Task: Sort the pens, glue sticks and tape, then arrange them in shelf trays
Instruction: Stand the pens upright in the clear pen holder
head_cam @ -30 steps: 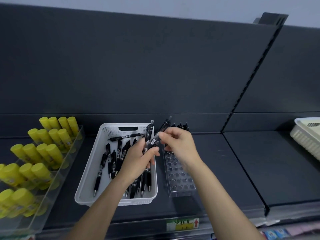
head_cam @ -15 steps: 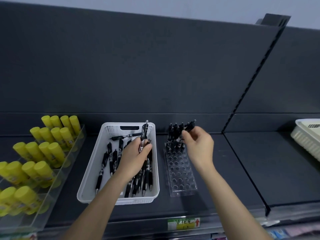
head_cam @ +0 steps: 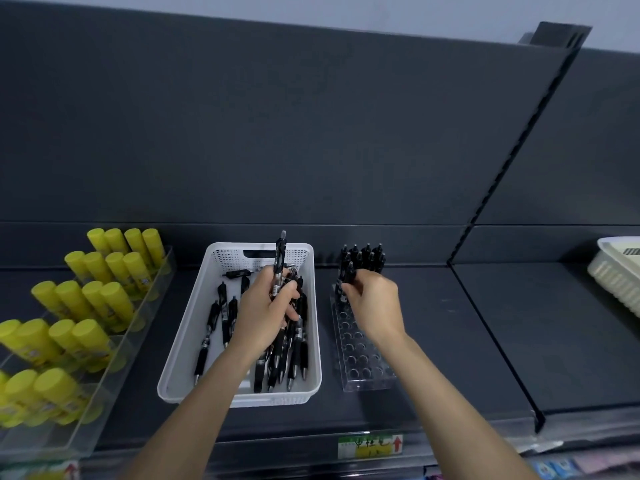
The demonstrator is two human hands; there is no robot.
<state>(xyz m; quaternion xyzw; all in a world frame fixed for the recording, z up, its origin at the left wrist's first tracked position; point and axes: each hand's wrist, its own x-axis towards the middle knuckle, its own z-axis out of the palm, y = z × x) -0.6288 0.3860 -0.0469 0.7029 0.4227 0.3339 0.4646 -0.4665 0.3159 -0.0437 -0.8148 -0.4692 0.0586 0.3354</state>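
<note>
A dark grey shelf (head_cam: 433,327) with a matte back panel fills the view. On it, the right hand (head_cam: 375,303) reaches forward from a bare forearm, fingers pinched shut on one black pen (head_cam: 349,277) held upright over the clear rack (head_cam: 360,351), a hard plastic block drilled with round holes. About ten more pens (head_cam: 363,259) already stand in its far rows; the exact count is hard to tell. Just left, the left hand (head_cam: 266,311) hovers over the white basket (head_cam: 194,327), fist closed around a bundle of pens (head_cam: 280,268), one of which sticks up above the rest. The basket is rectangular plastic with a perforated rim, and roughly a dozen loose pens (head_cam: 221,320) lie inside. Farther left, a clear tiered tray (head_cam: 138,306) holds some twenty yellow glue sticks (head_cam: 100,296), smooth cylinders standing tilted in rows. At the far right edge sits a cream basket (head_cam: 616,271).
</note>
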